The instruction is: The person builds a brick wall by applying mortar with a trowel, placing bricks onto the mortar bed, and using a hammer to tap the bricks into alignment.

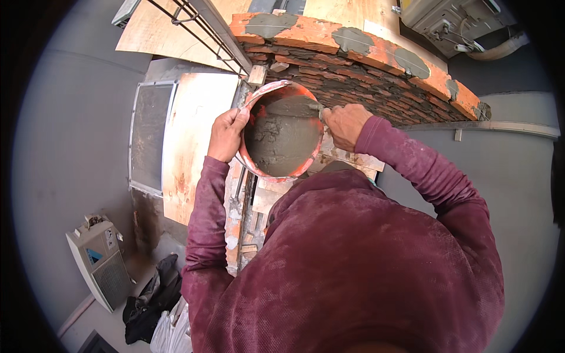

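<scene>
A round orange-red bucket (319, 147) smeared with grey sits in front of my chest, with wet grey mortar (282, 144) inside. My left hand (226, 134) is closed on its left rim, thumb on top. At the right rim my right hand (347, 125) is wrapped round the handle of a trowel (294, 107); its mortar-coated blade lies within the bucket, against the far part of the mortar. Most of the handle is hidden by my fingers. Just beyond the bucket runs a curving brick wall (376, 88), with patches of mortar (353, 40) along its top course.
A steel rebar cage (197, 26) and a post rise at the wall's left end. Plywood sheets (197, 141) lean at left and lie beyond the wall. Outdoor air-conditioner units stand at lower left (103, 262) and upper right (453, 23). Dark and white bags (156, 300) lie lower left.
</scene>
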Demonstrator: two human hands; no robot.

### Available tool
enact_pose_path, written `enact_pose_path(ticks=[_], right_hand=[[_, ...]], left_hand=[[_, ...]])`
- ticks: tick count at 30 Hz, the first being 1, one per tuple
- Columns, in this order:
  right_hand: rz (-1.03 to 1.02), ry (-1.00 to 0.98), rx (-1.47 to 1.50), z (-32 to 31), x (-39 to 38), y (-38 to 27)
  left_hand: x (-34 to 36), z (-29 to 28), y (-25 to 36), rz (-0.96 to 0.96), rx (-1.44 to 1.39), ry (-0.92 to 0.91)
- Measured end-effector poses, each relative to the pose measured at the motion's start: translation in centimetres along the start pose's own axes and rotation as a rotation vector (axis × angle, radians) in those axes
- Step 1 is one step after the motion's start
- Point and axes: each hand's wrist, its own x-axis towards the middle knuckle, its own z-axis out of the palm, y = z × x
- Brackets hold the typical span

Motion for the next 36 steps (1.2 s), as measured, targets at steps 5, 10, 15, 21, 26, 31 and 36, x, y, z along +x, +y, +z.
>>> enact_pose_path(ticks=[5, 10, 15, 21, 26, 31, 36], right_hand=[[-0.088, 0.029, -0.076, 1.7, 4.6, -2.0], [-0.126, -0.288, 0.17, 3.4, 4.8, -3.4], [-0.127, -0.332, 0.534, 4.0, 3.5, -2.9], [-0.295, -0.335, 0.705, 8.1, 1.2, 1.0], [-0.14, -0.536, 1.012, 10.9, -1.5, 5.6], [-0.279, -0.46, 0.949, 13.3, -3.5, 9.4], [-0.301, -0.237, 0.79, 12.9, -5.3, 12.2]], left_hand=[[-0.5, -2.0, 2.7, 0.024, -0.045, -0.006], [-1.3, -2.6, 2.2, 0.045, -0.022, 0.103], [-3.5, 0.4, 1.0, 0.11, -0.001, 0.114], [-6.7, 5.0, -0.8, 0.025, -0.084, 0.34], [-8.0, 9.9, -1.4, 0.025, -0.192, 0.483], [-8.9, 14.2, -4.2, -0.032, -0.341, 0.603], [-9.4, 17.7, -3.6, -0.005, -0.268, 0.592]])
